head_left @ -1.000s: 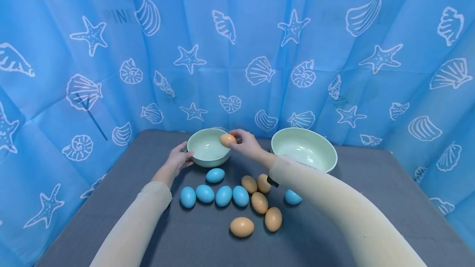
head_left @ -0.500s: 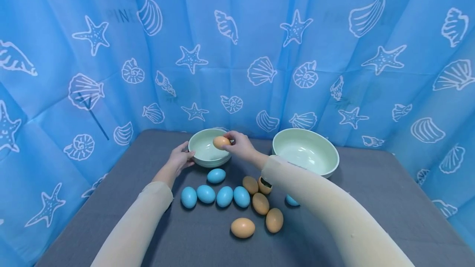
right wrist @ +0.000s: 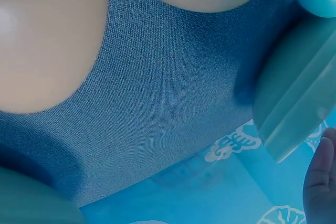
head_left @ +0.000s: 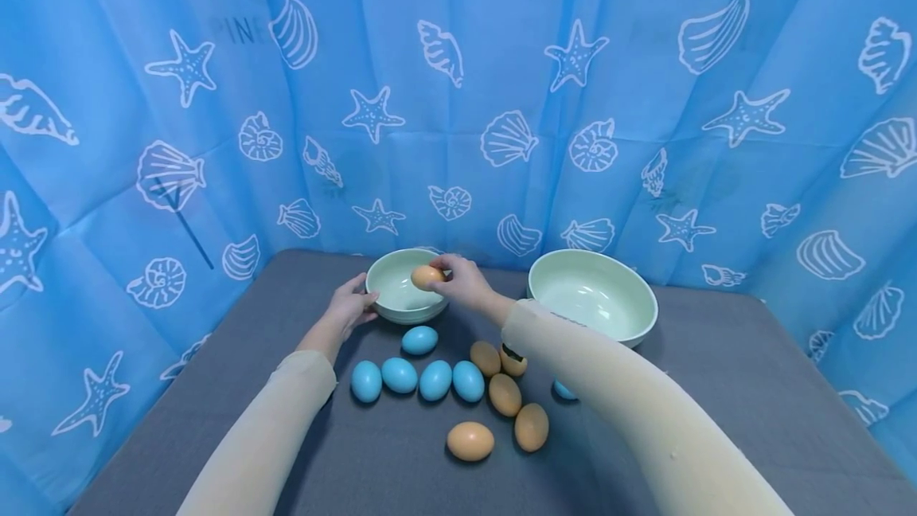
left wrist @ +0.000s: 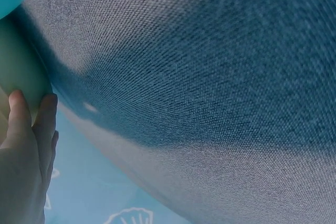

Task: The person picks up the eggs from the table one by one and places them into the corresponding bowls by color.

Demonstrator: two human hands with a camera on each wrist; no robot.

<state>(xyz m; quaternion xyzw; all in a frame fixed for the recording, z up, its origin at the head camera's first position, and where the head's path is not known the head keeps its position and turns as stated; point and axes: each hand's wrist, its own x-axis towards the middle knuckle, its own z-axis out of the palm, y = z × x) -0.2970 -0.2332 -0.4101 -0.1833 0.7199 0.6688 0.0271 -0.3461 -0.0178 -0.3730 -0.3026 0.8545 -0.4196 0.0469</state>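
In the head view my right hand (head_left: 469,283) pinches a brown egg (head_left: 426,277) over the small pale green bowl (head_left: 407,314). My left hand (head_left: 348,307) holds this bowl at its left side, thumb at the rim and fingers along the outer wall. The left wrist view shows the hand (left wrist: 26,156) against the bowl's wall (left wrist: 21,61). In the right wrist view only part of the right hand (right wrist: 320,182) appears, near the small bowl (right wrist: 294,87); the held egg is out of sight there.
A larger pale green bowl (head_left: 595,293) stands to the right, partly behind the right sleeve. Several blue eggs (head_left: 435,381) and several brown eggs (head_left: 505,395) lie on the grey cloth in front. One blue egg (head_left: 563,390) is partly covered by the right arm. A blue curtain (head_left: 458,102) hangs behind.
My right hand has moved a little left with the brown egg, from the small bowl's right rim to over its inside. The left hand stays at the bowl.
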